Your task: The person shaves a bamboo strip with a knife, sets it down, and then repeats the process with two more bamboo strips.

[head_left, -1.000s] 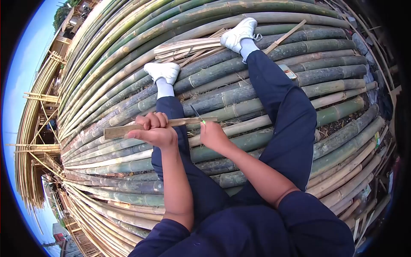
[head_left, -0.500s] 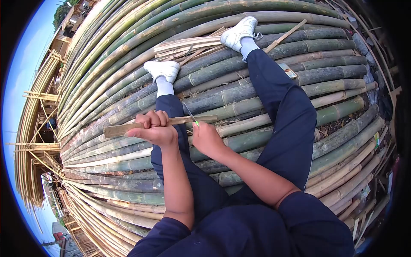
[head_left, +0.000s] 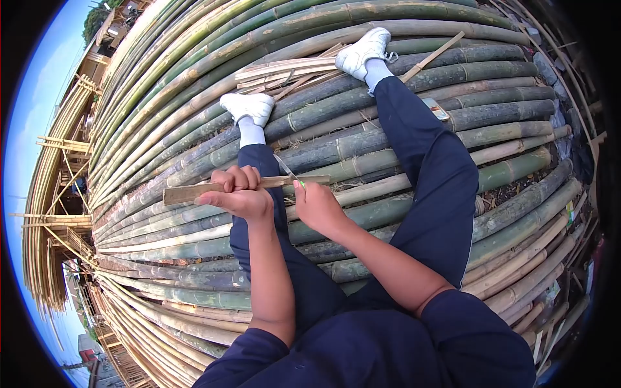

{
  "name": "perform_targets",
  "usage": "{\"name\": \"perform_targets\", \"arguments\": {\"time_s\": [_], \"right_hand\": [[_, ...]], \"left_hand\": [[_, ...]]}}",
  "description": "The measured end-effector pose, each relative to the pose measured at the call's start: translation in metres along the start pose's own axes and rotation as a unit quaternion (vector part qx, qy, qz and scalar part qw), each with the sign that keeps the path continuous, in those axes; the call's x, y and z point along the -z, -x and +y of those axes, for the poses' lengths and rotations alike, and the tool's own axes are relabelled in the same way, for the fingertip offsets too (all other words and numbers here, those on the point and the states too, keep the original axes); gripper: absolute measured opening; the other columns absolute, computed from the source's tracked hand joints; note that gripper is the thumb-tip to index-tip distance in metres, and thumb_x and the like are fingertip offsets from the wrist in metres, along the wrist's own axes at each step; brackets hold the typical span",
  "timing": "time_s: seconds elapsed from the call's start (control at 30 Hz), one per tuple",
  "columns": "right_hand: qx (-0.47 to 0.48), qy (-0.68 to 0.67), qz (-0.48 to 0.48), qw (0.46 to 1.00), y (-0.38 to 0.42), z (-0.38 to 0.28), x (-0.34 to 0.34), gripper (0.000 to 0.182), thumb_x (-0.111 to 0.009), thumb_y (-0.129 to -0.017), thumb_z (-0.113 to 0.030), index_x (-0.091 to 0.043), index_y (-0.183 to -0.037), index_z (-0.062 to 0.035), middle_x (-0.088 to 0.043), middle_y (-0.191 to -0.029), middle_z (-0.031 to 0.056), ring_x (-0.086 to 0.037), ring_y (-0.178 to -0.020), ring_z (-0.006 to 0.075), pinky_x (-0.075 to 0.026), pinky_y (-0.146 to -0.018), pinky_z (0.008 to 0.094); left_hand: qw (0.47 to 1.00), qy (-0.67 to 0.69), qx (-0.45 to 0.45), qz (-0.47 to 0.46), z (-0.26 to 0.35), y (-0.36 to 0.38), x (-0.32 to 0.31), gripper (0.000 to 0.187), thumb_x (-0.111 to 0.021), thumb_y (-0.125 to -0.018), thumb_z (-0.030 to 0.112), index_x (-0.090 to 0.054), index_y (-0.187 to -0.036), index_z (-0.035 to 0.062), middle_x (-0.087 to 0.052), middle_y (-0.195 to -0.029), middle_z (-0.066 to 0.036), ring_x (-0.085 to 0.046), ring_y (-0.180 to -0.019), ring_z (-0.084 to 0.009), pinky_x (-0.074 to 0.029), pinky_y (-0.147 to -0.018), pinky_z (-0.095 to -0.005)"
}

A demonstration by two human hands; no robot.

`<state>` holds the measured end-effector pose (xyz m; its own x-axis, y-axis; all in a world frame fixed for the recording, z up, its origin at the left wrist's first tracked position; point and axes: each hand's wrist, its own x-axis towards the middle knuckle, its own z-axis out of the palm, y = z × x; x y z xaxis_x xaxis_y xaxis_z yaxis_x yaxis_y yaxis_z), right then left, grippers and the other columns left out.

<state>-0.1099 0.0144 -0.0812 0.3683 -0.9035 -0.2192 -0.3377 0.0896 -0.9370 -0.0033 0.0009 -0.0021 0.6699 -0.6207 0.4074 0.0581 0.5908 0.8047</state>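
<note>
My left hand (head_left: 238, 192) is wrapped palm-up round a flat bamboo strip (head_left: 187, 193), which lies roughly level across my lap and sticks out on both sides of the fist. Closed on the green handle of a knife (head_left: 285, 167) is my right hand (head_left: 317, 205), just right of the left one. The thin blade points up and to the left and crosses the strip near its narrower right part. Most of the handle is hidden in my fingers.
Long bamboo poles (head_left: 362, 145) lie side by side under my legs. Split bamboo strips (head_left: 291, 68) are piled between my white shoes, and a single strip (head_left: 432, 57) rests beyond the right foot. A phone (head_left: 435, 109) lies beside my right leg. Bamboo frames (head_left: 61, 194) stand at left.
The bamboo strip and both hands have shifted slightly to the right. The knife blade has tilted a little at the strip. Both hands keep their hold.
</note>
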Motion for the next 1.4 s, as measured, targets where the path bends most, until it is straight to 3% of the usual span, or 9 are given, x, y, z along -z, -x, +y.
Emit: {"name": "perform_targets", "arguments": {"time_s": [0.17,0.3,0.53,0.77,0.87,0.97,1.2,1.27,1.4], "right_hand": [[-0.003,-0.017,-0.019,1.000,-0.015,0.009,-0.002,0.045,-0.043,-0.098,-0.032,-0.062,-0.080,0.0052,-0.062,-0.075,0.0298,-0.062,-0.075,0.0474,-0.049,-0.069,0.0537],[0.028,0.082,0.027,0.996,-0.006,0.003,-0.010,0.045,-0.045,-0.097,-0.034,-0.063,-0.078,0.0028,-0.063,-0.071,0.0268,-0.064,-0.068,0.0446,-0.052,-0.062,0.0512],[0.075,0.169,0.046,0.982,0.033,-0.026,-0.004,0.039,-0.046,-0.098,-0.030,-0.060,-0.077,0.0004,-0.063,-0.064,0.0218,-0.065,-0.059,0.0390,-0.053,-0.054,0.0469],[-0.074,0.176,0.010,0.982,-0.022,0.086,-0.014,0.039,-0.043,-0.098,-0.029,-0.062,-0.086,0.0031,-0.065,-0.076,0.0265,-0.065,-0.074,0.0436,-0.052,-0.068,0.0528],[-0.018,0.127,-0.030,0.991,-0.008,0.026,-0.005,0.040,-0.043,-0.097,-0.027,-0.062,-0.083,0.0049,-0.064,-0.077,0.0292,-0.064,-0.074,0.0458,-0.052,-0.068,0.0520],[0.028,0.070,0.024,0.997,0.024,-0.031,-0.005,0.041,-0.042,-0.097,-0.025,-0.061,-0.077,0.0060,-0.062,-0.074,0.0314,-0.063,-0.072,0.0466,-0.052,-0.069,0.0526],[-0.100,0.139,0.035,0.985,-0.023,0.092,-0.023,0.043,-0.041,-0.098,-0.027,-0.063,-0.084,0.0069,-0.065,-0.080,0.0278,-0.065,-0.077,0.0441,-0.053,-0.069,0.0496],[-0.080,0.129,0.045,0.987,-0.023,0.088,-0.033,0.042,-0.041,-0.098,-0.026,-0.062,-0.082,0.0073,-0.064,-0.077,0.0283,-0.064,-0.075,0.0448,-0.052,-0.068,0.0503],[0.036,0.042,0.063,0.996,0.010,0.003,-0.021,0.040,-0.042,-0.097,-0.023,-0.059,-0.077,0.0073,-0.062,-0.072,0.0302,-0.063,-0.072,0.0462,-0.051,-0.067,0.0522]], "left_hand": [[0.998,-0.031,-0.008,0.054,0.003,-0.009,0.007,0.063,-0.026,-0.086,0.077,-0.020,-0.069,0.0173,-0.014,-0.050,0.005,-0.009,-0.045,-0.0084,-0.012,-0.044,-0.0255],[0.999,-0.011,-0.005,0.045,0.005,-0.011,0.027,0.063,-0.026,-0.085,0.078,-0.020,-0.069,0.0174,-0.013,-0.049,0.005,-0.009,-0.044,-0.0086,-0.012,-0.043,-0.0260],[0.991,0.095,-0.006,-0.098,0.012,0.002,0.047,0.063,-0.022,-0.089,0.075,-0.019,-0.065,0.0170,-0.012,-0.048,0.005,-0.006,-0.042,-0.0088,-0.010,-0.041,-0.0264],[0.990,0.100,-0.001,-0.095,0.011,0.003,0.044,0.063,-0.022,-0.088,0.076,-0.019,-0.065,0.0170,-0.012,-0.048,0.005,-0.007,-0.042,-0.0087,-0.011,-0.041,-0.0268],[0.987,0.094,0.001,-0.131,0.007,0.002,0.041,0.063,-0.023,-0.088,0.076,-0.019,-0.065,0.0169,-0.012,-0.049,0.005,-0.007,-0.042,-0.0088,-0.011,-0.040,-0.0268],[0.994,0.062,0.011,-0.093,0.008,0.005,0.031,0.064,-0.024,-0.086,0.078,-0.019,-0.064,0.0182,-0.012,-0.047,0.005,-0.006,-0.042,-0.0087,-0.009,-0.042,-0.0271],[0.998,0.058,-0.002,-0.036,0.004,0.005,0.023,0.062,-0.025,-0.088,0.075,-0.021,-0.068,0.0170,-0.014,-0.050,0.005,-0.008,-0.044,-0.0083,-0.010,-0.043,-0.0256],[0.998,0.049,-0.005,-0.024,0.004,0.006,0.018,0.061,-0.025,-0.088,0.075,-0.021,-0.068,0.0170,-0.014,-0.050,0.005,-0.008,-0.044,-0.0084,-0.010,-0.044,-0.0253],[0.999,-0.017,-0.039,0.035,0.003,0.004,0.002,0.062,-0.025,-0.088,0.075,-0.020,-0.069,0.0164,-0.015,-0.050,0.005,-0.009,-0.044,-0.0081,-0.011,-0.043,-0.0251]]}}
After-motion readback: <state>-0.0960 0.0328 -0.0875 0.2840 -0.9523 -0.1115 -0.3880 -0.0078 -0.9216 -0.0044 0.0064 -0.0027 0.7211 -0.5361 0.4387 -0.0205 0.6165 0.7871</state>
